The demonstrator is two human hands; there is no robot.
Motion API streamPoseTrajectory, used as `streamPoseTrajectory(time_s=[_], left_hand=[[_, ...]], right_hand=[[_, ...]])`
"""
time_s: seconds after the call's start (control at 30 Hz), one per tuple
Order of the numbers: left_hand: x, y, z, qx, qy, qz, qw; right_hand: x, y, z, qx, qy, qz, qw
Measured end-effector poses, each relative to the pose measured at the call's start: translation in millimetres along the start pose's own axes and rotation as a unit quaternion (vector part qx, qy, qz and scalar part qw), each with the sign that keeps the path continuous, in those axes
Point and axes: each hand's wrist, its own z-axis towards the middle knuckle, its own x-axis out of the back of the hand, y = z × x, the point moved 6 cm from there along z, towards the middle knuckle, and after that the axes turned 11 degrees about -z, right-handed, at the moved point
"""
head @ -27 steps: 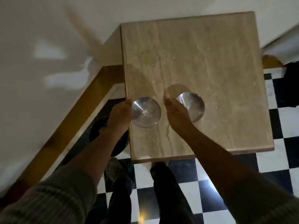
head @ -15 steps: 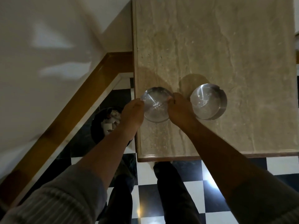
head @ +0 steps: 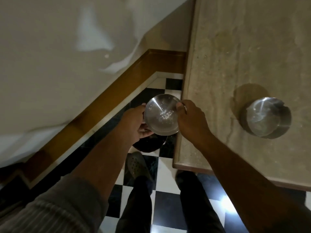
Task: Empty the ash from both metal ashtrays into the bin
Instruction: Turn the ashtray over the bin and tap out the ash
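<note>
A moment ago the first ashtray (head: 161, 114) sat on the marble table (head: 235, 47), with a hand on each side of it. Now it is off the table, held in the air past the table's left edge, above the checkered floor (head: 165, 167). It is right over the dark round bin (head: 149, 143), which peeks out below it. This looks like the carry part is done, and the next part is to tip the dish so the ash falls in. The dish looks about flat, open side up, and small pale bits of ash (head: 165, 115) sit in the middle, so it is not emptied yet. The left hand (head: 134, 121) cups the dish from the left side, with its fingers curled under the bottom and the thumb up by the rim. The right hand (head: 191, 120) grips the right rim, with its fingers bent close together over the edge. Both hands are closed on the dish, not spread. The second ashtray (head: 265, 116) waits on the table, well apart from the hands, and nobody touches it. It must go to the bin after this one.
</note>
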Motion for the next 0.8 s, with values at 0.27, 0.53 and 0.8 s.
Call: streamPoseTrajectory(time_s=[0.27, 0.53, 0.8], left_hand=[[51, -9, 38, 0.111, -0.197, -0.074, 0.971], [62, -11, 89, 0.034, -0.271, 0.006, 0.962], [69, -15, 119, 0.030, -0.333, 0.103, 0.937]], right_hand=[[-79, -28, -3, -0.036, -0.045, 0.070, 0.996], [-122, -3, 9, -0.047, -0.057, 0.077, 0.994], [-135, 13, 18, -0.071, -0.102, 0.128, 0.984]])
